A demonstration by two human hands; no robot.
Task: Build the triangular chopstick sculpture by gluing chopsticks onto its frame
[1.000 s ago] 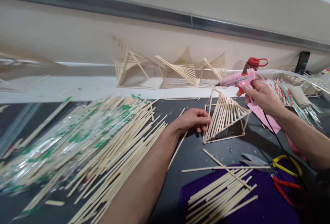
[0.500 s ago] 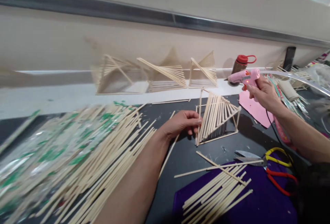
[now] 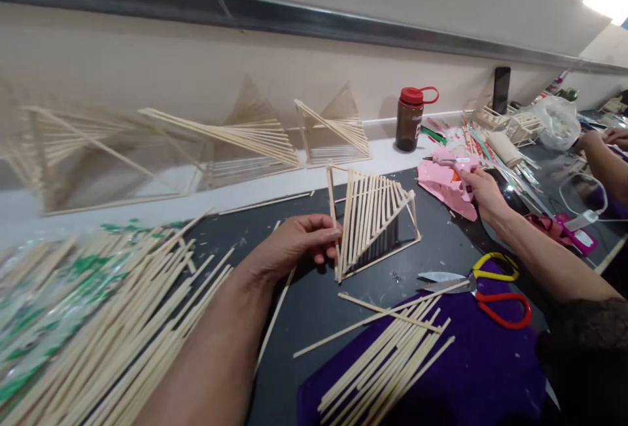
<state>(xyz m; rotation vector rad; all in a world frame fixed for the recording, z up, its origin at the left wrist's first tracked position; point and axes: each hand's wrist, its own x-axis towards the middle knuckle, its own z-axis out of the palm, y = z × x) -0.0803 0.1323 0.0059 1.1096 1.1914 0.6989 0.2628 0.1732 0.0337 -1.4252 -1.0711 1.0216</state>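
Note:
My left hand (image 3: pixel 314 237) pinches the left upright of a small frame (image 3: pixel 380 220) built of thin wooden sticks, which stands on the dark tabletop. Slanting sticks fan across one face of that frame. In my right hand (image 3: pixel 483 194) is a pink glue gun (image 3: pixel 454 163), fingers wrapped round its handle, nozzle pointing left. Just under the gun lies a pink sheet (image 3: pixel 439 185). Yellow-and-red handled scissors (image 3: pixel 475 285) rest on a purple mat (image 3: pixel 500 360), near a pile of cut sticks (image 3: pixel 387 364).
Several finished stick frames (image 3: pixel 336 131) line the white ledge by the wall. Long sticks (image 3: pixel 147 308) and plastic-wrapped packs (image 3: pixel 44 301) cover the left side. A brown bottle with a red lid (image 3: pixel 409 118) and a phone (image 3: pixel 501 90) stand behind. Another person's hand (image 3: pixel 615 138) shows far right.
My view has swung right, bringing another person's arm into sight. The glue gun has come down from the air to just over the pink sheet. My left hand still holds the frame.

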